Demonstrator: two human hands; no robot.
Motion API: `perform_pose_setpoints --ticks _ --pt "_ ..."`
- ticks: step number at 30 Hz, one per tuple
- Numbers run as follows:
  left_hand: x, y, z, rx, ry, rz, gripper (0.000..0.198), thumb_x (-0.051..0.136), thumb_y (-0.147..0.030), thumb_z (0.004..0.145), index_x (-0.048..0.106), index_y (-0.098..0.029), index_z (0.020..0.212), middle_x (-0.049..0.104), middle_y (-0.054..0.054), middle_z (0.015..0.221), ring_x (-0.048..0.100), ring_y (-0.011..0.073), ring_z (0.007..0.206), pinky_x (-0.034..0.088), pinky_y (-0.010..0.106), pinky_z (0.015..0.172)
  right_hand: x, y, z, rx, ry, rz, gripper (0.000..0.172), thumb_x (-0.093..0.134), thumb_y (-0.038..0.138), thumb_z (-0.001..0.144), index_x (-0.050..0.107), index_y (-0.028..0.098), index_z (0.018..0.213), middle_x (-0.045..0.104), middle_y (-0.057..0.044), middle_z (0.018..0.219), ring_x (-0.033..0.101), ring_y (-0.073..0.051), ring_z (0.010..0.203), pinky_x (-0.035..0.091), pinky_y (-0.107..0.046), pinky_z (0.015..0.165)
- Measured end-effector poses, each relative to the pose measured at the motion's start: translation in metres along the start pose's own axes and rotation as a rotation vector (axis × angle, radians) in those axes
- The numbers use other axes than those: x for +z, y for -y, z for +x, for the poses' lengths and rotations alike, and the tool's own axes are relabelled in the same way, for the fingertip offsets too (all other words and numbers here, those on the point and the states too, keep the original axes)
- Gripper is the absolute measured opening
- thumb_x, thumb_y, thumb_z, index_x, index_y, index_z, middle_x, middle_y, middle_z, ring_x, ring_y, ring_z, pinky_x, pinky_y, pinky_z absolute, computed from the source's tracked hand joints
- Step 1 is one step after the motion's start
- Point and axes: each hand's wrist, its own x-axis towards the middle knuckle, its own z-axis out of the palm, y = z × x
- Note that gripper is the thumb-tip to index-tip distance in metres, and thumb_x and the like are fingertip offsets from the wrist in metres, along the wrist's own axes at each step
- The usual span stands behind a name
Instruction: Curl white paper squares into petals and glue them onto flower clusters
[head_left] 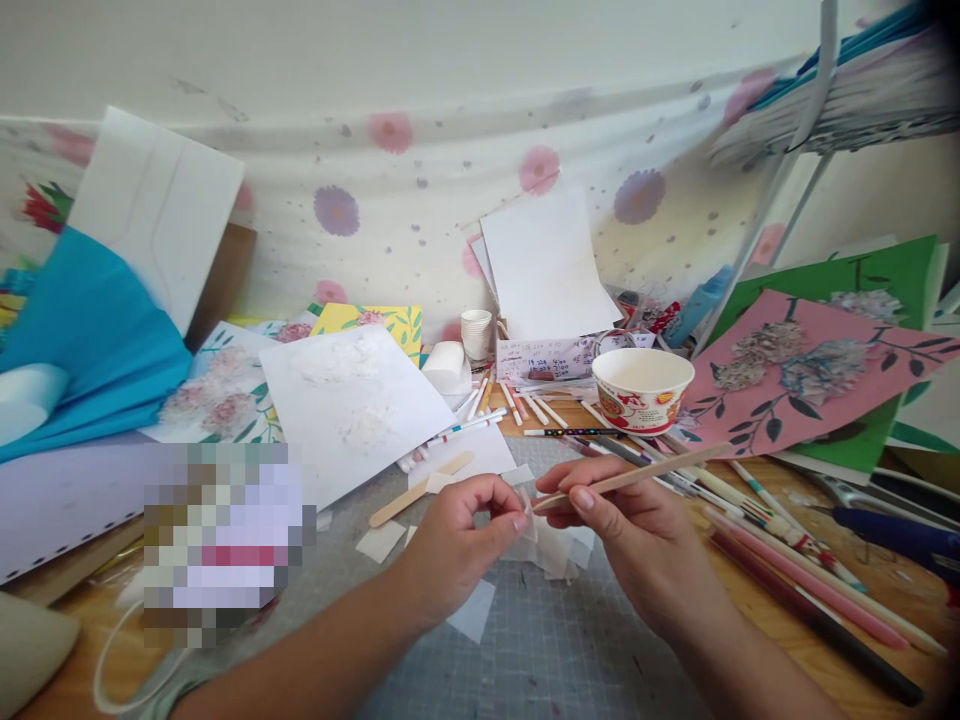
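My left hand pinches a small piece of thin white paper between thumb and fingertips. In my right hand is a slim wooden stick, held like a pen, its lower end at the pinched paper. Both hands are close together above a grey cutting mat. Several white paper squares lie on the mat around and beneath the fingers. A wider wooden craft stick rests on the mat left of my hands, with a paper square partly over it.
Behind the mat stands a paper bowl among scattered pens. At left lies a white sheet with whitish crumbs on it. To the right are a pink flower picture, several pens and a blue-handled tool. Stacked paper cups stand at the back.
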Motion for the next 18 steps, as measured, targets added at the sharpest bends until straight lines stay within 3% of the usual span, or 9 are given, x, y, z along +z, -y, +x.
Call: perform_pose_setpoints --ticks 9,18 --pt "-0.003 0.003 0.002 -0.057 -0.026 -0.047 0.015 0.058 -0.028 0.079 0.054 -0.016 0.071 0.048 -0.004 0.066 0.039 0.0108 0.063 0.03 0.023 0.059 0.002 0.003 0.001 0.008 -0.07 -0.124 0.015 0.067 0.035 0.084 0.069 0.02 0.083 0.067 -0.004 0.086 0.069 -0.018 0.073 0.057 -0.03 0.065" --pt "-0.011 0.007 0.011 -0.055 -0.155 -0.028 0.016 0.059 -0.028 0.075 0.053 -0.016 0.068 0.043 -0.005 0.062 0.037 0.0103 0.059 0.028 0.022 0.056 -0.026 0.0 0.013 0.038 -0.27 -0.164 0.024 0.07 0.041 0.08 0.065 0.018 0.081 0.07 -0.004 0.079 0.069 -0.018 0.069 0.059 -0.027 0.06"
